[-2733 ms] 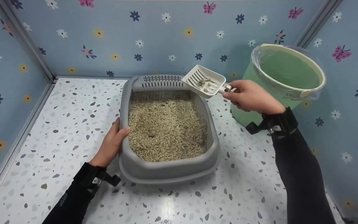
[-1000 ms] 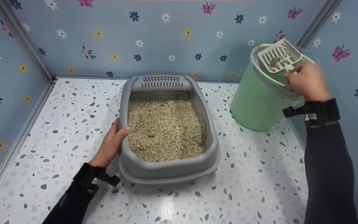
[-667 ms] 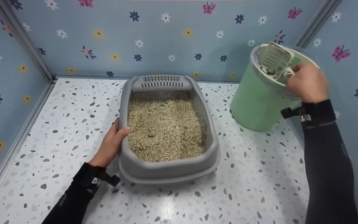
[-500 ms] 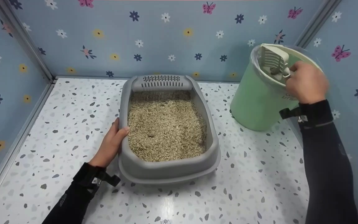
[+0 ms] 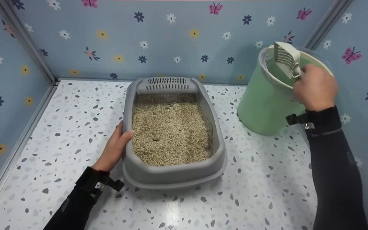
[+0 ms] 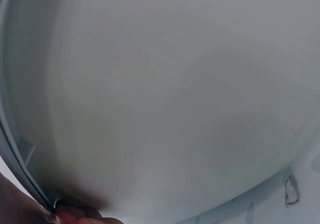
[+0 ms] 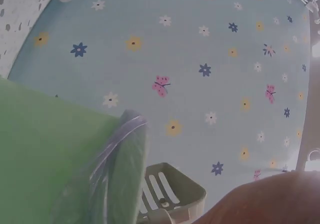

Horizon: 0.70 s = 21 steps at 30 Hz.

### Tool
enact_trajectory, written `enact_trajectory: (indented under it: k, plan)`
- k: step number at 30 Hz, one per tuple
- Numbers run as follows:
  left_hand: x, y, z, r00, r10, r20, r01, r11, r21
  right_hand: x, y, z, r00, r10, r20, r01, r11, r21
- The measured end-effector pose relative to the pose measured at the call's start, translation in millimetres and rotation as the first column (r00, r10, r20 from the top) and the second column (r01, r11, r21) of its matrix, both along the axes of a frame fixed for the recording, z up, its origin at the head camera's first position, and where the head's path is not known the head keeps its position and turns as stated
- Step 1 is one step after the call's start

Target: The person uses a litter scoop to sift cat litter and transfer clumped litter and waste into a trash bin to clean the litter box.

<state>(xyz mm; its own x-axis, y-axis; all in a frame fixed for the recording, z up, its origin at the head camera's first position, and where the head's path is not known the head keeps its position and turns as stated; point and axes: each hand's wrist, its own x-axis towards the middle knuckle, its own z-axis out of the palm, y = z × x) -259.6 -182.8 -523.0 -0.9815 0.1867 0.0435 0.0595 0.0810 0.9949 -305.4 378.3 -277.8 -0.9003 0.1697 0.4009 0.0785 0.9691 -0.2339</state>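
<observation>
My right hand (image 5: 316, 88) grips the handle of a cream slotted litter scoop (image 5: 286, 57). The scoop stands tipped on its side over the mouth of a green bin (image 5: 264, 105) with a clear bag (image 7: 117, 144) round its rim. A small bit shows on the slots in the right wrist view. My left hand (image 5: 112, 150) holds the left rim of a grey litter box (image 5: 174, 175), thumb over the edge and fingers outside. Inside the box lies tan pellet litter (image 5: 174, 131) with a small dark hollow. The left wrist view shows mostly the box's outer wall (image 6: 160, 94).
White speckled floor (image 5: 65, 134) surrounds the box. Behind it rises a blue flowered wall panel (image 5: 171, 38), with further panels at left and right. The bin stands near the back right corner.
The scoop has travelled from above the box to the bin and turned onto its side; the clumps seen in it have dropped out. My left hand keeps its place on the box.
</observation>
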Motion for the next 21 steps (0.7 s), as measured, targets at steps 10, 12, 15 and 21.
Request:
enact_trajectory:
  k: [10, 12, 15, 21]
  plan:
    - [0.0, 0.1, -1.3, 1.000, 0.008, -0.018, -0.007, 1.000, 0.017, 28.9, -68, 14.9, 0.987, 0.163, 0.003, -0.162, 0.985, -0.067]
    - [0.2, 0.2, -1.7, 1.000, 0.001, -0.024, -0.001, 1.000, 0.029, 31.4, -83, 13.7, 0.975, 0.222, 0.018, -0.220, 0.973, -0.067]
    - [0.6, 0.5, -2.0, 1.000, -0.006, -0.029, 0.007, 0.999, 0.032, 33.1, -105, 9.1, 0.951, 0.303, 0.061, -0.301, 0.952, -0.049]
    - [1.5, 0.0, -1.9, 1.000, -0.008, -0.030, 0.008, 1.000, 0.020, 37.0, -144, -10.1, 0.871, 0.450, 0.198, -0.468, 0.882, 0.054]
